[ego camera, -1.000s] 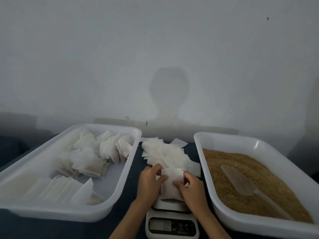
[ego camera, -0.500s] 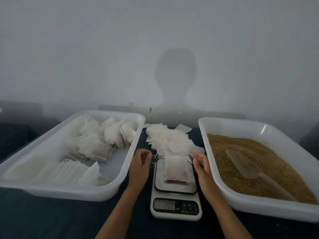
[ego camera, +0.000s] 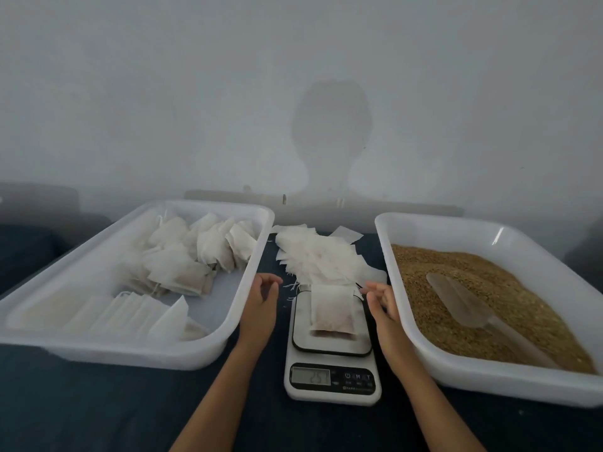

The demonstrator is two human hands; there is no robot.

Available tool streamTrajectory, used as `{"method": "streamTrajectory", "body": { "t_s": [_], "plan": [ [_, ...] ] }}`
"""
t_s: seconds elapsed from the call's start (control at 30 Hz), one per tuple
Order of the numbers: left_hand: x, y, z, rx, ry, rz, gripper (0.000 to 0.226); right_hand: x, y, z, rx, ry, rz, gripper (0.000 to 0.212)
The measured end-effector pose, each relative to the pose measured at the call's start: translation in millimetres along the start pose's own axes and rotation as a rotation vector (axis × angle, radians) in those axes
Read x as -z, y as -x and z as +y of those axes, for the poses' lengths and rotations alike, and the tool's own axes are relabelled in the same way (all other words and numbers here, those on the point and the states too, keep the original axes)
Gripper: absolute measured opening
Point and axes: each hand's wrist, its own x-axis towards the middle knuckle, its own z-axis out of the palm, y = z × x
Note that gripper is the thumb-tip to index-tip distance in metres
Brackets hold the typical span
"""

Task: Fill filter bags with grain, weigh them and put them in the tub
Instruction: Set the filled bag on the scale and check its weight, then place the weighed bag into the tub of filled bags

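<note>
Head view: left hand [ego camera: 261,301] and right hand [ego camera: 383,303] hover loosely curled, holding nothing, flanking the scale [ego camera: 332,363]. The filled bag [ego camera: 332,311] lies flat on it, long axis running 12 to 6 o'clock.

Filled bag [ego camera: 332,308]: a second ago pinched by both hands over the scale [ego camera: 332,350]; now lying flat on the platform, untouched.
Left hand [ego camera: 261,303]: off the bag, now apart from it at the scale's left side, fingers loosely curled, holding nothing.
Right hand [ego camera: 383,305]: off the bag, now at the scale's right side, fingers relaxed, holding nothing.
Scale display: formerly blank-looking, now showing digits, too blurred to read.
</note>
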Motion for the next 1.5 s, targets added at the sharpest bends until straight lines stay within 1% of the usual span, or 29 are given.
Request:
{"method": "streamTrajectory", "body": {
  "t_s": [0.1, 0.2, 0.27, 0.33, 0.4, 0.47, 0.57, 0.63, 0.7, 0.77, 0.8, 0.83, 0.87, 0.9, 0.97, 1.03, 1.1, 1.17, 1.23, 1.27, 1.33, 1.4, 1.43, 1.5],
  "plan": [
    [0, -1, -1, -0.002, -0.01, -0.009, 0.014, 1, -1, 1, 0.008, 0.012, 0.0, 0.023],
    [-1, -3, -1, -0.002, -0.018, -0.039, 0.017, -3, -4, 0, 0.002, 0.027, -0.006, 0.02],
    [-6, -6, 1, 0.022, -0.011, -0.117, 0.015, -6, -9, -3, -0.021, 0.031, -0.012, 0.018],
    [-13, -9, 6, 0.076, -0.018, -0.234, 0.014, -11, -17, -7, -0.05, 0.059, -0.023, 0.018],
    [-21, -13, 14, 0.109, -0.062, -0.364, 0.027, -16, -24, -10, -0.073, 0.144, -0.044, 0.02],
    [-29, -18, 25, 0.117, -0.157, -0.491, 0.044, -20, -29, -15, -0.085, 0.193, -0.06, 0.023],
    [-37, -23, 37, 0.055, -0.381, -0.581, 0.067, -26, -30, -23, -0.044, 0.218, -0.086, 0.026],
    [-39, -23, 45, -0.015, -0.479, -0.593, 0.073, -28, -29, -29, 0.006, 0.226, -0.084, 0.025],
    [-39, -22, 52, -0.048, -0.525, -0.603, 0.069, -31, -27, -37, 0.054, 0.221, -0.08, 0.025],
    [-37, -20, 61, -0.053, -0.566, -0.586, 0.055, -35, -26, -48, 0.104, 0.221, -0.086, 0.025],
    [-35, -19, 66, -0.077, -0.601, -0.576, 0.042, -37, -25, -54, 0.125, 0.211, -0.09, 0.026],
    [-33, -19, 72, -0.13, -0.675, -0.574, 0.027, -40, -24, -62, 0.148, 0.188, -0.098, 0.026],
    [-30, -19, 78, -0.2, -0.769, -0.57, 0.017, -44, -23, -71, 0.177, 0.159, -0.11, 0.026],
    [-26, -20, 85, -0.251, -0.857, -0.553, 0.017, -48, -22, -80, 0.213, 0.131, -0.126, 0.025],
    [-11, -24, 98, -0.28, -0.958, -0.451, 0.02, -60, -21, -98, 0.282, 0.092, -0.168, 0.024],
    [13, -28, 110, -0.303, -0.953, -0.302, 0.017, -76, -21, -114, 0.333, 0.067, -0.206, 0.023],
    [43, -32, 118, -0.267, -0.915, -0.205, 0.016, -96, -20, -126, 0.364, 0.084, -0.248, 0.019],
    [75, -35, 122, -0.181, -0.89, -0.123, 0.017, -117, -18, -133, 0.395, 0.142, -0.287, 0.019],
    [102, -38, 119, -0.079, -0.915, -0.077, 0.032, -135, -12, -136, 0.428, 0.213, -0.365, 0.021],
    [114, -41, 115, -0.017, -0.923, -0.091, 0.035, -143, -9, -137, 0.427, 0.255, -0.429, 0.022],
    [130, -46, 103, 0.131, -0.928, -0.169, 0.039, -159, -4, -137, 0.391, 0.381, -0.591, 0.02],
    [137, -49, 88, 0.282, -0.977, -0.334, 0.048, -173, -2, -138, 0.352, 0.588, -0.766, 0.021],
    [137, -50, 80, 0.323, -1.024, -0.436, 0.049, -180, -2, -139, 0.343, 0.696, -0.84, 0.022],
    [136, -49, 69, 0.325, -1.136, -0.621, 0.043, -192, -2, -141, 0.312, 0.905, -0.985, 0.023]
  ]
}}
